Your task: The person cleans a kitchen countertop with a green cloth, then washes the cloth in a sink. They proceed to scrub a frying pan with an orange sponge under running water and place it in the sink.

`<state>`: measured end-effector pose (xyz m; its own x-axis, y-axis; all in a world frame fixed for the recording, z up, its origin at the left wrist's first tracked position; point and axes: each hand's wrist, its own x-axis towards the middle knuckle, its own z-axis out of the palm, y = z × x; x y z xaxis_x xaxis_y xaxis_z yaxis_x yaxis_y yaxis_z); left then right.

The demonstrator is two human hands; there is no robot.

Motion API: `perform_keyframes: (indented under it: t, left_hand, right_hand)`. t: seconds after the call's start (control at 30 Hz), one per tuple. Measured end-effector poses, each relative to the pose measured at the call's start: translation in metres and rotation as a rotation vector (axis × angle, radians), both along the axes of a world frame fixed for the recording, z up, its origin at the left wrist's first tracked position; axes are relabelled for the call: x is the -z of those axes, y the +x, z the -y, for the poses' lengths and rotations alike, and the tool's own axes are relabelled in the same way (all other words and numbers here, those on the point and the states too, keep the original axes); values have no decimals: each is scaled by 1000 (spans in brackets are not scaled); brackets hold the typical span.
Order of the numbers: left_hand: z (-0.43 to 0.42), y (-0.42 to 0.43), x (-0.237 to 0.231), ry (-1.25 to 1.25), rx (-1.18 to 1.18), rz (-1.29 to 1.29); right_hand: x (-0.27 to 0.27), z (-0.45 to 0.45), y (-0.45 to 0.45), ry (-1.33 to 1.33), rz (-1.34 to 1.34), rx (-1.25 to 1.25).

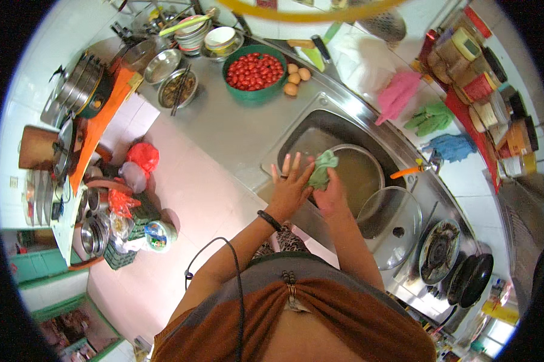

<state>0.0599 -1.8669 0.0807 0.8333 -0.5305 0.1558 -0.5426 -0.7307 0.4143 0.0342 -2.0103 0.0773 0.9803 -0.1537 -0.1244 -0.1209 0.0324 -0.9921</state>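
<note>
A crumpled green cloth [322,169] is held over the near edge of the steel sink [299,131]. My right hand [333,194] grips it from below, thumb upward. My left hand [292,183] has its fingers spread, and its index finger and thumb side rest against the cloth; a ring and a dark wristband are on it. Below the cloth, a round metal basin [364,174] of cloudy water sits in the sink. A clear glass lid [392,231] leans over the basin's right side.
Left of the sink, the steel counter [217,131] bears a green basin [254,95] of small red fruits, several eggs [294,78] and a bowl with chopsticks [177,90]. An orange-handled faucet [407,172] stands behind the sink. Pink, green and blue cloths [450,147] hang on the tiled wall.
</note>
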Motion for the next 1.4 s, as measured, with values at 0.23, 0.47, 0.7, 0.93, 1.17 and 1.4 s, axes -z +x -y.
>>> perform_keyframes:
  t: [0.23,0.47,0.7,0.93,1.17,1.4]
  left_hand:
    - [-79,-45,39,-305,-113,-508]
    - [-151,-92,74,-411,-430,-640]
    - [-179,-119,86,-556,-574,-691]
    - [-183,-118,92,-484,-452,-747]
    - [-190,-104,85,-375,-328,-816]
    - [-193,-81,88,-355,-215,-810]
  right_hand:
    - [-38,-25,77,-181,178,222]
    - [7,-73,181,-834,364,-61]
    - [71,-91,182,-1215,286,-293]
    - [126,-113,199,-1222,297,-180]
    - [88,-155,47,-1206,227,-217]
    - [74,-123,-60,-1228,-60,-314]
